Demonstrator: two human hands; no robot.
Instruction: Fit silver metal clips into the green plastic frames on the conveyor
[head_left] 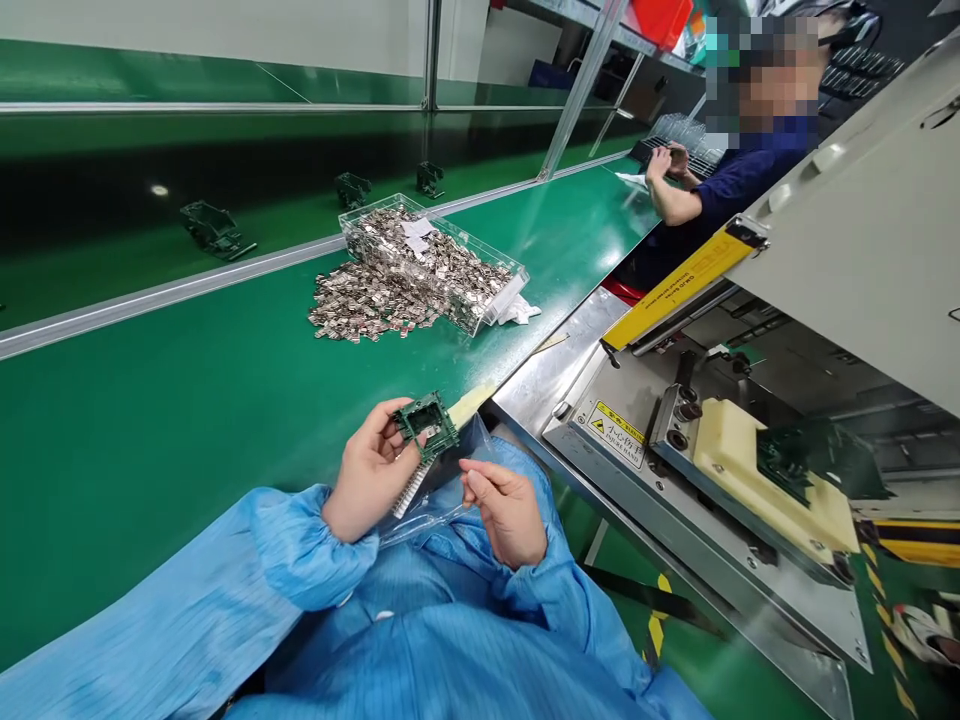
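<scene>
My left hand (pixel 369 468) grips a small dark green plastic frame part (pixel 426 422) by its edge, held just above my lap near the bench's front edge. My right hand (pixel 507 508) is curled closed beside it, a little lower and to the right, fingers pinched on something I cannot make out. A clear plastic bag or tray (pixel 431 478) with a row of pale pins lies between the two hands. Both arms wear blue sleeves.
A heap of small silvery metal pieces (pixel 375 295) spills from a clear plastic box (pixel 457 265) on the green bench (pixel 150 420). A press machine (pixel 720 440) with a cream fixture stands at right. A co-worker's hands (pixel 666 165) work farther along. Dark green parts sit on the conveyor (pixel 214 228).
</scene>
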